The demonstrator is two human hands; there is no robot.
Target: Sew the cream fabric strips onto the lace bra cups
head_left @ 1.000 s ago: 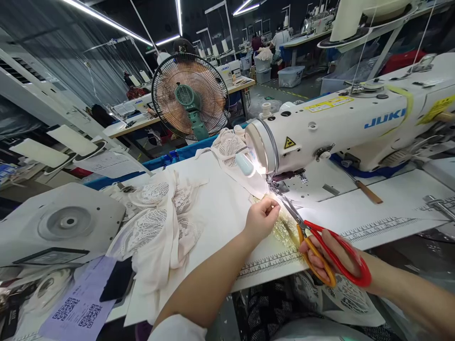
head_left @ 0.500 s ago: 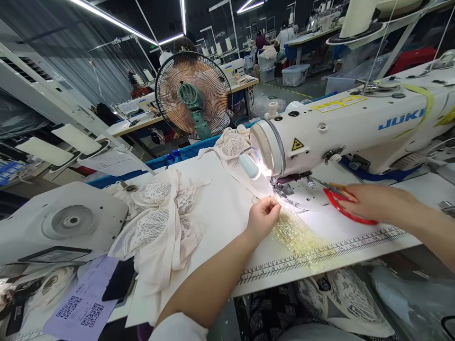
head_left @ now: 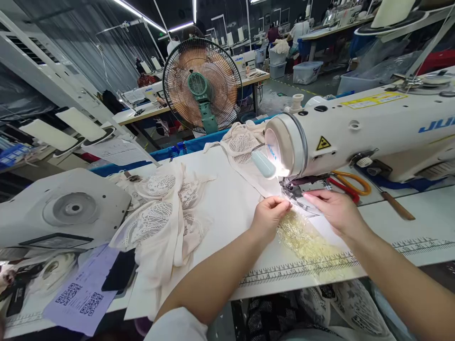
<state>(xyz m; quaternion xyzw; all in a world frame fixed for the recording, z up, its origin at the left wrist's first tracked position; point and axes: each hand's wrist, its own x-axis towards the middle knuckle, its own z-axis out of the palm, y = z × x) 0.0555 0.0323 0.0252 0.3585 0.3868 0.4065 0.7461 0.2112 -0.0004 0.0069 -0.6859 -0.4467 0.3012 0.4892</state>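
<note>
My left hand [head_left: 269, 216] pinches the edge of a yellowish lace piece [head_left: 309, 241] lying on the white table just in front of the presser foot [head_left: 295, 192] of a white JUKI sewing machine [head_left: 355, 128]. My right hand [head_left: 334, 208] rests on the same lace to the right of the needle, fingers flat and stretched toward the foot. Red and orange scissors [head_left: 346, 183] lie on the machine bed behind my right hand, under the machine arm. A lamp at the machine head lights the lace.
A heap of pale lace garments [head_left: 159, 213] lies on the table to the left, more lace [head_left: 241, 142] behind the machine head. A fan [head_left: 202, 85] stands beyond the table. A purple QR-code sheet [head_left: 80, 296] and a dark phone [head_left: 119, 272] lie near the front left edge. A wooden-handled tool [head_left: 398, 208] lies at right.
My right hand carried the scissors from near the front edge to the machine bed, set them down, and came back empty onto the lace. My left hand kept its pinch.
</note>
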